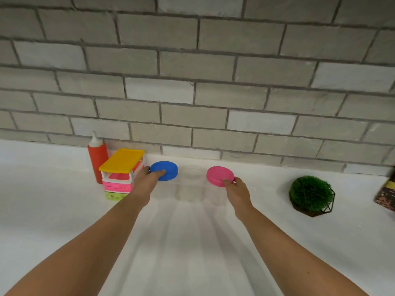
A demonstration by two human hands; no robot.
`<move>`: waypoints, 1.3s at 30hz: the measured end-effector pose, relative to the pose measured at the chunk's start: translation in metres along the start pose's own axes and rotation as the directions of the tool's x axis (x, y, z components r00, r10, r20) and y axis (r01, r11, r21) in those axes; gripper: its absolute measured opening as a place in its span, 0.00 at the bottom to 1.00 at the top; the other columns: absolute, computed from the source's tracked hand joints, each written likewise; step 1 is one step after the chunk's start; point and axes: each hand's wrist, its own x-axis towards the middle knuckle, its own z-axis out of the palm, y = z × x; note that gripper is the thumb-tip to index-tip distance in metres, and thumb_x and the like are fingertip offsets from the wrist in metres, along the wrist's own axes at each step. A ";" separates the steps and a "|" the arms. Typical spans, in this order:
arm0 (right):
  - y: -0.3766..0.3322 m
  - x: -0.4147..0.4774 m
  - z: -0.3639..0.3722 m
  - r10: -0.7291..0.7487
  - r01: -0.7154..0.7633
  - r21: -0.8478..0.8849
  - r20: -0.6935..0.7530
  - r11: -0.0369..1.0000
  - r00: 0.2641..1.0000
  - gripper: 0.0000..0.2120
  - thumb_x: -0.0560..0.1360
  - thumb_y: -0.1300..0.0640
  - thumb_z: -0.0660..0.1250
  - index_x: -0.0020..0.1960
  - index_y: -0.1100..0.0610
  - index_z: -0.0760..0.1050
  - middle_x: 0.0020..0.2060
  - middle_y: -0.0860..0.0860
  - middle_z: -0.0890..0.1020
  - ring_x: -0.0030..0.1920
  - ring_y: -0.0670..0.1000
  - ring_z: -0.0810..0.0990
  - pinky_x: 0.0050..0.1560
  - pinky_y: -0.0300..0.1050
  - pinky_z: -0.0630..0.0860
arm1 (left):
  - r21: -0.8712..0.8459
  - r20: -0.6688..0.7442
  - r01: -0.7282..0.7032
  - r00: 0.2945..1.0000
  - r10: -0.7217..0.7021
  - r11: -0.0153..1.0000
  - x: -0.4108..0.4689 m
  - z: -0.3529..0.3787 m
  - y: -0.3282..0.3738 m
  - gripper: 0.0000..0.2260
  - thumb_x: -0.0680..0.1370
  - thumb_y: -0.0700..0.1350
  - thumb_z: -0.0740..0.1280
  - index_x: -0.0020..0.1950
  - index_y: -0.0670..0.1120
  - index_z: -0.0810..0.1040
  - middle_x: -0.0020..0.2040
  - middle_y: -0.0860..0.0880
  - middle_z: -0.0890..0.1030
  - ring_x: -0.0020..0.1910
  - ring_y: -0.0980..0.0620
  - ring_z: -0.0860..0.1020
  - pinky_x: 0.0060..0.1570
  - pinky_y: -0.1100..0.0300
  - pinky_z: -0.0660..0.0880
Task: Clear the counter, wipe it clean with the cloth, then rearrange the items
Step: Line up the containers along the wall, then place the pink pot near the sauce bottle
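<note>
Here both hands reach to the back of the white desk [64, 210], each taking a clear jar by its cap, probably because the cap is the one solid, easy-to-see hold on so faint a body. The left hand [149, 178] curls over the blue lid [165, 168], thumb on top and fingers round the far rim; the right hand [237, 189] pinches the near edge of the pink lid [218, 175]. Between them stands a third clear jar [190, 186] with no coloured cap. All three look empty, though the glare makes that hard to tell. To the left, hard against the wall, stand a red squeeze bottle [97, 159] and stacked baskets [117, 184] under a yellow lid [121, 160]; a small plant [310, 193] sits well off to the right. No cloth is in view, so whether the jars are being lifted away or set back I cannot tell.
</note>
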 end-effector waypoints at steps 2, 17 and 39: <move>0.000 0.006 0.006 -0.007 0.007 -0.010 0.017 1.000 1.000 0.18 0.80 0.53 0.58 0.66 0.60 0.67 0.51 0.53 0.72 0.50 0.52 0.70 0.49 0.43 0.66 | 0.003 -0.001 0.005 1.000 -0.005 1.000 0.009 0.001 -0.003 0.25 0.76 0.44 0.67 0.70 0.40 0.65 0.66 0.43 0.70 0.64 0.43 0.69 0.66 0.49 0.67; 0.012 0.027 0.023 0.006 0.009 -0.063 0.230 0.998 0.973 0.21 0.81 0.50 0.55 0.72 0.56 0.62 0.64 0.54 0.72 0.59 0.52 0.71 0.55 0.42 0.66 | -0.132 -0.024 0.088 0.995 -0.092 0.987 0.035 0.006 -0.021 0.29 0.74 0.46 0.69 0.72 0.44 0.63 0.68 0.43 0.70 0.65 0.43 0.69 0.66 0.49 0.68; -0.007 -0.008 -0.096 -0.087 0.079 -0.117 -0.060 0.990 0.994 0.22 0.80 0.50 0.56 0.72 0.54 0.61 0.69 0.55 0.65 0.66 0.54 0.68 0.60 0.43 0.65 | 0.047 0.291 -0.337 0.905 0.310 0.941 -0.074 0.107 0.024 0.23 0.76 0.43 0.67 0.69 0.50 0.65 0.63 0.47 0.72 0.54 0.50 0.73 0.54 0.58 0.70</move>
